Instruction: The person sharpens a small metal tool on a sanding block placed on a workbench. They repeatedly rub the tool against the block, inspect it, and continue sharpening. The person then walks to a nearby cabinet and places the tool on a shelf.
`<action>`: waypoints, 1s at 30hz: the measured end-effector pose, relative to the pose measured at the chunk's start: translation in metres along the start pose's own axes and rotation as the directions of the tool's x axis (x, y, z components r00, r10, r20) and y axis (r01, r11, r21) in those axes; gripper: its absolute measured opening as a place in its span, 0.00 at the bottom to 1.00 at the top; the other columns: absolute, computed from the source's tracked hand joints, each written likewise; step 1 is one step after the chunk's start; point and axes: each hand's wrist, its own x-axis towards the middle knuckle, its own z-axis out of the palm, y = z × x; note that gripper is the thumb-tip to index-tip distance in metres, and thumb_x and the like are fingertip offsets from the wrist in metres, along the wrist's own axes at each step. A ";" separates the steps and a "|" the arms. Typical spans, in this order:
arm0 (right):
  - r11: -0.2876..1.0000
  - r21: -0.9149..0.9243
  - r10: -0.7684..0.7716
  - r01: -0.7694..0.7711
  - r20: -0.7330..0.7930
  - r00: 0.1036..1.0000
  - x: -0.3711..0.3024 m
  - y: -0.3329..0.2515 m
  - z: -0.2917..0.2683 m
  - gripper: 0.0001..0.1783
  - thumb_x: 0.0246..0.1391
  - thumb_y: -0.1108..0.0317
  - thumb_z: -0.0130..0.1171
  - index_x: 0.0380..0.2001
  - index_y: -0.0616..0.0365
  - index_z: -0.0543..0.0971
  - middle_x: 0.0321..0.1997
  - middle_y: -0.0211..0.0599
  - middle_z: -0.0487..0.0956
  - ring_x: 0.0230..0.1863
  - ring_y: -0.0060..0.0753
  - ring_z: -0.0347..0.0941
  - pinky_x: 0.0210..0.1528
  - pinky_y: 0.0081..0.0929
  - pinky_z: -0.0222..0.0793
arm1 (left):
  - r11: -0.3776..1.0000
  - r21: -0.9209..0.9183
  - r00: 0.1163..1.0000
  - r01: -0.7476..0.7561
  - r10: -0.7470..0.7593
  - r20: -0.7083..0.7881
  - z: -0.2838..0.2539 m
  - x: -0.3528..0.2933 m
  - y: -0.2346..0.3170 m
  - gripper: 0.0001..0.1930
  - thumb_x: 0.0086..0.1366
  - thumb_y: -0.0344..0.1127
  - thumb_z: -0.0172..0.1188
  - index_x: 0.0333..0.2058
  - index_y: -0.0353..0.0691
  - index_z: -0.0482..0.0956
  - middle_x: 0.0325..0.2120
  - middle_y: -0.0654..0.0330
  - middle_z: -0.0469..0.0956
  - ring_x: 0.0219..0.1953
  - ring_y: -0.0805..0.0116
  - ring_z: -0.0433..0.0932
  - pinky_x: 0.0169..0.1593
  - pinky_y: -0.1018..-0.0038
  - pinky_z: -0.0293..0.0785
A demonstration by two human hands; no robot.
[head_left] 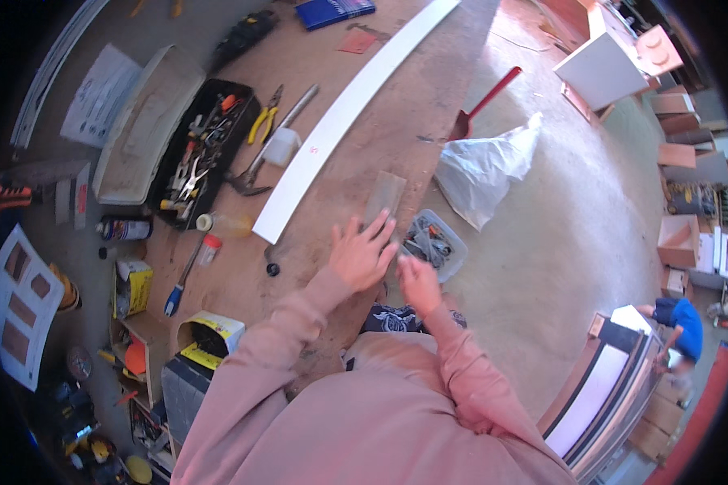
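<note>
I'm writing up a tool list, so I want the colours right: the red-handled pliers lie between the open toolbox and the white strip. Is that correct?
Not quite: the head view shows that the pliers are yellow-handled, not red-handled. They do lie between the open toolbox and the white strip.

Flat grey-brown rectangular piece (385,196) under your left hand (362,255); small blurred item (400,251) at your right fist (419,284).

You have the piece lying flat on the brown bench (332,190), near its right edge. It's narrow, dull, straight-sided, with a squared far end pointing away from you and slightly right. Your spread fingers cover its near end, so its full length is hidden. The item looks thin and dark, poking out of your curled right fingers toward your left fingertips; most of it is hidden, kind unclear.
</note>
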 end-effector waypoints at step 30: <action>0.858 -0.176 -0.511 0.483 -0.395 0.764 -0.098 -0.117 -0.135 0.14 0.61 0.74 0.72 0.50 0.59 0.88 0.36 0.39 0.79 0.34 0.42 0.78 0.38 0.35 0.74 | 0.182 -0.976 0.958 -0.119 -0.236 -0.161 -0.147 -0.046 0.117 0.17 0.71 0.36 0.75 0.53 0.33 0.85 0.43 0.59 0.88 0.44 0.78 0.80 0.45 0.78 0.75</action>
